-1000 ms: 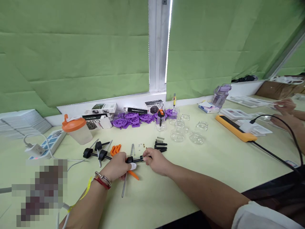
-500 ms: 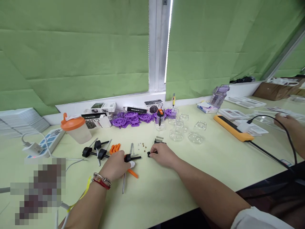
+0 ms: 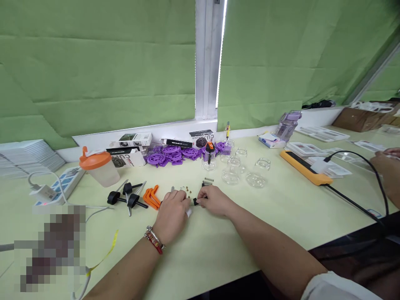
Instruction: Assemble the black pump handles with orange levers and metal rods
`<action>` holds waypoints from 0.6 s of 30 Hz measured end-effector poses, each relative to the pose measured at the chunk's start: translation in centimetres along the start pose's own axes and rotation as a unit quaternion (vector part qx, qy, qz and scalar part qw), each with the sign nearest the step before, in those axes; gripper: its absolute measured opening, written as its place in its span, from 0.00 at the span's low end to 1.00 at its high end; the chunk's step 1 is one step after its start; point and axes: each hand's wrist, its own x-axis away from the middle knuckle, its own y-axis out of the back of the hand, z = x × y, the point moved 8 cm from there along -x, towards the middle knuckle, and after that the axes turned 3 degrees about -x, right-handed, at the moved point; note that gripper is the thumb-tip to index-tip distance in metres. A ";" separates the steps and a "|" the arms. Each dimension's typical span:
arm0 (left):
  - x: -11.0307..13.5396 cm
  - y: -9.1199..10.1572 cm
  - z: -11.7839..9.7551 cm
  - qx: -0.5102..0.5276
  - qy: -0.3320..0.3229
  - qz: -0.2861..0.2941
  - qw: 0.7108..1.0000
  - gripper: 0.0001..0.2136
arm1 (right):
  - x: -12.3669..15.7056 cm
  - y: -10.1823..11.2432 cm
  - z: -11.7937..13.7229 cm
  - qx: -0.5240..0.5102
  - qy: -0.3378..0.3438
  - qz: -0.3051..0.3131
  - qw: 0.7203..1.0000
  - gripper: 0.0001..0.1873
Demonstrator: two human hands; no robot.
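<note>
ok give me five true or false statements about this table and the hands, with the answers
1. The right hand pinches a small black part. True.
2. The bracelets are on the right wrist. False: the bracelets are on the wrist of the left hand.
3. Springs lie just beyond the right hand. True.
4. The orange-lidded cup stands to the right of the purple parts. False: the orange-lidded cup stands to the left of the purple parts.
5. Orange pieces lie to the left of the left hand. True.
</note>
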 end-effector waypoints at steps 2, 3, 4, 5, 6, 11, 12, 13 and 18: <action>-0.2 -0.8 -0.1 -0.006 -0.008 0.001 1.000 0.10 | 0.0 -0.1 -0.1 0.004 -0.003 0.006 1.000 0.06; -0.2 -1.2 0.1 -0.007 -0.007 0.002 1.000 0.10 | 0.0 -0.1 -0.1 0.010 -0.006 0.009 1.000 0.06; -0.3 -1.5 0.4 -0.004 -0.004 0.002 1.000 0.10 | 0.1 -0.1 -0.1 0.018 -0.011 0.011 1.000 0.05; -0.3 -1.7 0.6 0.000 -0.003 0.002 1.000 0.11 | 0.1 0.0 -0.1 0.029 -0.015 0.013 0.999 0.05; -0.2 -1.9 0.9 0.006 -0.001 0.002 1.000 0.10 | 0.2 0.1 0.0 0.042 -0.017 0.013 0.999 0.05; -0.1 -2.0 1.3 0.024 0.003 0.000 1.000 0.11 | 0.7 1.3 0.7 0.135 -0.040 -0.001 0.990 0.05; -0.1 -2.0 1.3 0.025 0.004 0.002 1.000 0.11 | 0.7 1.6 0.8 0.155 -0.047 -0.003 0.987 0.05; -0.1 -2.0 1.3 0.025 0.004 0.003 1.000 0.11 | 0.8 1.7 0.9 0.175 -0.052 -0.003 0.983 0.05; -0.1 -1.8 1.2 0.027 -0.002 0.006 1.000 0.11 | 1.2 1.6 2.7 0.278 0.010 -0.016 0.961 0.08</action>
